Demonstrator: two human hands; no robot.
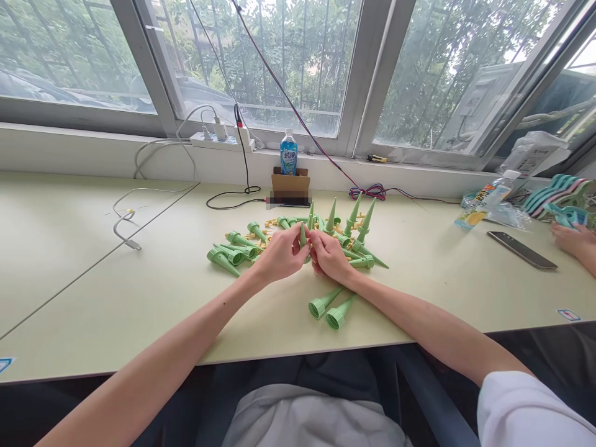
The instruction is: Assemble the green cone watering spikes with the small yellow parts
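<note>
My left hand (279, 256) is closed around a green plastic watering spike (302, 234), whose tip points upward. My right hand (333, 256) meets it from the other side, fingers pressed together against the spike's side; whatever lies within them is hidden. Behind and beside both hands spread several more green spikes (223, 259), some lying down and others standing with tips up, like the tall spike (367, 220) on the right. Small yellow plastic pieces (270, 222) are scattered among them. Nearer the table's front edge lie two spikes (339, 315), their ribbed open ends toward me.
A small cardboard box (291, 184) and a blue-labelled bottle (288, 154) stand at the back. Cables run from a power strip (218, 142) on the sill. Rightward are a phone (521, 249), a drink bottle (487, 202), hangers (554, 195) and another person's hand (575, 239).
</note>
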